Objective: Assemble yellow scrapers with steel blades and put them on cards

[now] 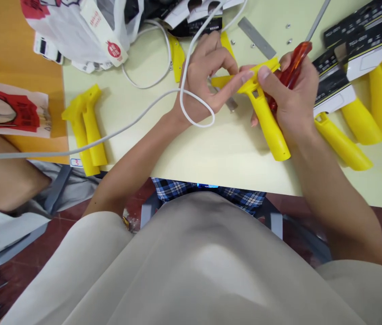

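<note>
My right hand (pixel 295 90) is closed around a screwdriver (pixel 294 67) with a clear red handle, its shaft pointing up and away. The same hand's thumb presses on the head of a yellow plastic scraper handle (pixel 268 122), whose grip slants down toward me. My left hand (pixel 207 72) pinches the other end of that head between thumb and fingers. A white cable (pixel 186 81) loops in front of my left wrist. Beyond the hands lie a flat metal blade (pixel 257 37) and several small screws or nuts (pixel 289 41). Under my left hand, a metal piece (pixel 231 104) is partly hidden.
Two yellow handles (pixel 91 131) lie at the table's left front. More yellow handles (pixel 362 122) and black-and-white packages (pixel 374 36) crowd the right. A white plastic bag (pixel 72 31) sits at the back left. Another person's arm (pixel 11 176) rests at the far left.
</note>
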The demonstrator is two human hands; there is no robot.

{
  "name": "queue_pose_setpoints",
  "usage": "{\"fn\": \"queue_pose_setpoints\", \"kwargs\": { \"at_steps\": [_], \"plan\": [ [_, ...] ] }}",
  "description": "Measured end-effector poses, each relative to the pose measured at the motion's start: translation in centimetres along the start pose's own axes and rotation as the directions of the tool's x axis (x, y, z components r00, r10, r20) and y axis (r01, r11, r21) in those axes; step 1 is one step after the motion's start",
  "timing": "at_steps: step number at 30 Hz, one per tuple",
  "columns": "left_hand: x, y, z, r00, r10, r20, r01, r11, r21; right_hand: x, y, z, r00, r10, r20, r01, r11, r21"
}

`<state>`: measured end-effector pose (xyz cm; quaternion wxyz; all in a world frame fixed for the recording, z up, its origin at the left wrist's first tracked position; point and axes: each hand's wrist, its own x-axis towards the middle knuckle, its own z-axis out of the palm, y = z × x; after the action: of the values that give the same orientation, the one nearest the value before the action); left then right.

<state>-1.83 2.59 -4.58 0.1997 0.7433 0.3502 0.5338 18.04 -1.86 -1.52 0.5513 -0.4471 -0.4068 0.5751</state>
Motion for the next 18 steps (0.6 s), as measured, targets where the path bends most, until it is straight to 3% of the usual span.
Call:
{"fn": "queue_pose_setpoints", "kwargs": {
  "at_steps": [7, 12, 18],
  "plan": [
    [0.0, -0.1, 0.2, 0.997, -0.058, 0.054, 0.054, 0.996, 0.072, 0.0, 0.3, -0.1, 1.0, -0.01, 0.006, 0.01, 0.999, 0.048],
    [0.4, 1.1, -0.2, 0.995, -0.096, -0.03, 0.098, 0.993, 0.062, 0.0, 0.8, 0.2, 1.0, -0.016, -0.026, 0.02, 0.991, 0.134],
    [0.3, 0.5, -0.7, 1.0, -0.028, -0.005, 0.028, 0.993, 0.113, 0.0, 1.2, 0.4, 0.999, -0.036, -0.039, 0.038, 0.997, 0.07]
  ]
}}
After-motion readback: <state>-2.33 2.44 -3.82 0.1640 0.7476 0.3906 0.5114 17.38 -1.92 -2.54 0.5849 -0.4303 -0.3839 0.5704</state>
